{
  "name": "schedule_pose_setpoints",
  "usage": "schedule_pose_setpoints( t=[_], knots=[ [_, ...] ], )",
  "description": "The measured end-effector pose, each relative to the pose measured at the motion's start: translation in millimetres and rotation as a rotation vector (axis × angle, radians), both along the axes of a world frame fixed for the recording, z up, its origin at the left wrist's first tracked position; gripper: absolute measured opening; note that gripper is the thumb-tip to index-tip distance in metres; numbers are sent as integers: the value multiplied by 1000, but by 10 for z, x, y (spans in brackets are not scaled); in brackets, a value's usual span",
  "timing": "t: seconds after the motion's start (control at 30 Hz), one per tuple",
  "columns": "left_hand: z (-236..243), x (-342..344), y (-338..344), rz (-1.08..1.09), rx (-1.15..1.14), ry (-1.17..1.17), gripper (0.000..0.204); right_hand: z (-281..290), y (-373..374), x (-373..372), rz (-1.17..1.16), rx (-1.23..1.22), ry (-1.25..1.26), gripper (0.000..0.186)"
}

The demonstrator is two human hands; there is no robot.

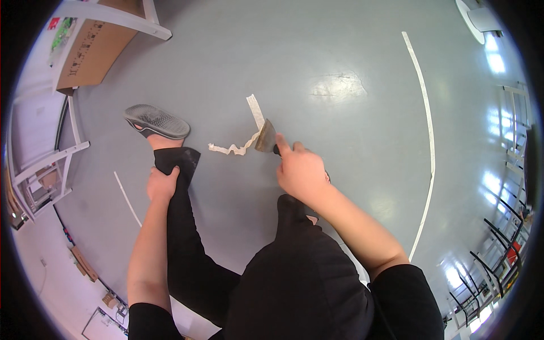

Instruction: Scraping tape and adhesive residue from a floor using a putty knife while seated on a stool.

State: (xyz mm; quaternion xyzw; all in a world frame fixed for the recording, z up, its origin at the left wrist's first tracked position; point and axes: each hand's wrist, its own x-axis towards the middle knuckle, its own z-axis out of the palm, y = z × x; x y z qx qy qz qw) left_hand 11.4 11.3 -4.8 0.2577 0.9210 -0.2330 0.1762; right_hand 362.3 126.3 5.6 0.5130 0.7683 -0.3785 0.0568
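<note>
My right hand point(299, 170) is closed round the dark handle of a metal scraper point(265, 135), index finger pointing along it. The blade rests at the lower end of a short white tape strip point(254, 107) on the floor, where a crumpled, loosened piece of tape point(231, 149) trails off to the left. My left hand point(162, 181) grips my lower left leg point(187, 221) in black trousers. My left foot, in a grey slipper point(156, 119), is stretched out toward the upper left.
Long tape lines run along the grey floor point(362, 141) at right point(430, 141) and lower left point(127, 198). White frames point(68, 150) and a cardboard panel point(93, 54) stand at left, black-legged furniture point(498, 249) at right, a round white base point(473, 22) at upper right.
</note>
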Motion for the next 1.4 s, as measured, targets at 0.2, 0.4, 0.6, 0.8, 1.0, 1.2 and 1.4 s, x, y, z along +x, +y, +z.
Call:
schedule_pose_setpoints(
  t=[0.2, 0.4, 0.6, 0.8, 1.0, 1.2, 1.4],
  knots=[
    [-49, -46, -40, 21, 37, 1, 84, -96, 110, -43, 311, -36, -222, 68],
    [15, 2, -10, 16, 31, -9, 83, -33, -273, 254, 197, -115, -272, 60],
    [34, 1, 19, 9, -4, -16, 82, -279, -575, 376, 227, 213, -218, 60],
    [-83, -67, -82, -18, 57, 13, 83, -138, -131, -208, 128, -203, -176, 64],
    [-1, -68, -74, -5, 26, -3, 83, 71, -225, 79, 217, -325, -315, 66],
    [-45, -39, -28, 23, 46, -30, 81, 5, 88, -43, 150, -307, -259, 66],
    [-46, -62, -63, 14, 51, -1, 83, -88, 121, -155, 204, -188, -196, 65]
  ],
)
